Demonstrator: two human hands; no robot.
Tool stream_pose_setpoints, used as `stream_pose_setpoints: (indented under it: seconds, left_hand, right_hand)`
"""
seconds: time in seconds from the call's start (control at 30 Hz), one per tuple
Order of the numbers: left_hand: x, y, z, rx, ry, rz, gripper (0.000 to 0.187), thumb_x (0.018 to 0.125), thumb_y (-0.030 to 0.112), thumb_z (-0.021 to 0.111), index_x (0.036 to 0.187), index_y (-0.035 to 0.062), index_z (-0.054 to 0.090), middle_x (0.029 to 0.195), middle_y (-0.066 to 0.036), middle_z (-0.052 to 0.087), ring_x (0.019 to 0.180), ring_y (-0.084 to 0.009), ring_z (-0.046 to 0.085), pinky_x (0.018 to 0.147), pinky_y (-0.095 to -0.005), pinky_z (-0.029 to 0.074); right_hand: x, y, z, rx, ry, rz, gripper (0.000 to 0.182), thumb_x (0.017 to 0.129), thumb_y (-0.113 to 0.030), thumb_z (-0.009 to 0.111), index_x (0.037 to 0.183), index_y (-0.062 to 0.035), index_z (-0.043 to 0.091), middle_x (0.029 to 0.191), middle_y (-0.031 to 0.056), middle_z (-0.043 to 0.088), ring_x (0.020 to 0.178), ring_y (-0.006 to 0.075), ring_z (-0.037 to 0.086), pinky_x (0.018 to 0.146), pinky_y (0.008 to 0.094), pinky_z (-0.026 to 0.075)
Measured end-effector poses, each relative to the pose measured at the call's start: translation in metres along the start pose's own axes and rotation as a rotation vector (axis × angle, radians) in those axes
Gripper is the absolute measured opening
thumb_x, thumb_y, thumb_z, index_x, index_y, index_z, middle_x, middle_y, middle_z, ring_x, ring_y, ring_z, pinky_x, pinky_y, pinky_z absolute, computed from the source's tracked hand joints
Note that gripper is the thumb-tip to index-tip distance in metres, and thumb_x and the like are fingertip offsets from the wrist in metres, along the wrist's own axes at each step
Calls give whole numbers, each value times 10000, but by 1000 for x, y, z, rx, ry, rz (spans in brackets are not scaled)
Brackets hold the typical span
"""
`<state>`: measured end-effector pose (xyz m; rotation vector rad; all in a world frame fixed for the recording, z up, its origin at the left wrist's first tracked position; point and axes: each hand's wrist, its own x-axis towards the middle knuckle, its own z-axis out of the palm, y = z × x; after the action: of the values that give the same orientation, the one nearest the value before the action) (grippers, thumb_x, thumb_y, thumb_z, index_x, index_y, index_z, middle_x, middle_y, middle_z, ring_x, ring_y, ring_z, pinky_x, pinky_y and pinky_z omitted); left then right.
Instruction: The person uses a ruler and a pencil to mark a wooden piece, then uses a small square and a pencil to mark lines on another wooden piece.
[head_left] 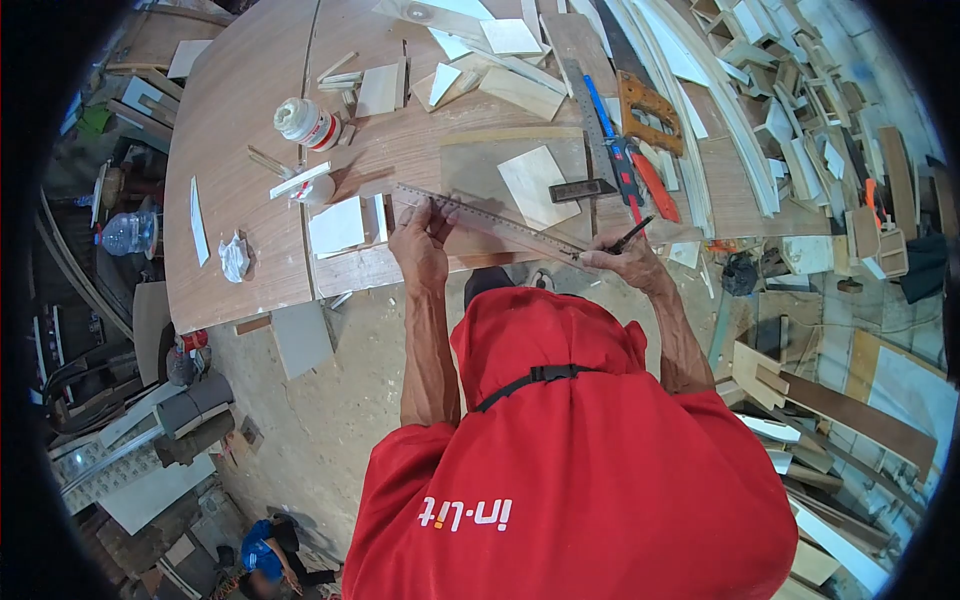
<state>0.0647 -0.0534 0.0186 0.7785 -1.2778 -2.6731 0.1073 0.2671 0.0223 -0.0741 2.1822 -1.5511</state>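
A clear ruler (pixel 505 226) spans the space between my two hands, just over the near edge of the workbench. The fingers of my left hand (pixel 420 245) close on its left end. My right hand (pixel 628 264) pinches the ruler's right end and also holds a dark pen (pixel 632 235), which points up and to the right. Beyond the ruler, a pale wood piece (pixel 538 185) lies with a try square (pixel 582 190) overlapping its right side. White blocks (pixel 338 226) rest left of my left hand.
On the bench (pixel 235 120) stand an open white glue jar (pixel 305 124) and a second white container (pixel 316 188). A handsaw (pixel 650 110) and a red-handled tool (pixel 655 185) lie at right. Wood offcuts (pixel 800 150) pile beyond. Another person (pixel 265 555) is at lower left.
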Motion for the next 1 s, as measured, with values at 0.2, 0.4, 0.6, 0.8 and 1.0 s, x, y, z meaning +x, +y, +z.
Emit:
stream_pose_setpoints:
  seconds: [0.2, 0.4, 0.6, 0.8, 1.0]
  left_hand:
    - [-1, 4, -12, 125, 36, -35, 65, 962, 85, 609, 928, 30, 614, 846, -68, 674, 748, -187, 680, 715, -337, 609]
    - [-15, 6, -11, 208, 74, -80, 62, 942, 78, 645, 914, 38, 607, 847, -67, 679, 740, -177, 679, 716, -332, 604]
    - [-15, -2, -9, 260, 45, -24, 95, 915, 76, 681, 940, 77, 589, 863, -51, 672, 803, -191, 680, 793, -361, 561]
    - [-17, -1, 0, 207, 133, -26, 215, 881, 95, 731, 1023, 28, 584, 852, -72, 671, 735, -186, 677, 675, -345, 592]
    - [-17, 4, 21, 216, 141, 12, 323, 951, 121, 613, 1176, -51, 459, 1025, -188, 652, 829, -282, 707, 722, -402, 613]
  right_hand:
    - [1, -7, -6, -45, 13, 18, 276, 801, -311, 787, 847, -40, 764, 646, -13, 609, 610, 96, 496, 562, 292, 380]
    - [8, -9, -18, 33, -45, -36, 233, 821, -267, 773, 846, -36, 763, 646, -19, 609, 622, 88, 496, 581, 289, 392]
    - [10, -2, -14, -24, -61, -18, 195, 829, -232, 766, 832, -37, 754, 690, -12, 647, 647, 83, 523, 591, 284, 402]
    - [-1, -21, -3, -234, 105, -220, 200, 793, -226, 786, 760, -42, 718, 645, 60, 602, 614, 185, 524, 579, 353, 405]
    - [-7, -20, 16, -579, 260, -638, 172, 766, -200, 797, 765, -66, 689, 654, 88, 560, 640, 268, 535, 592, 380, 424]
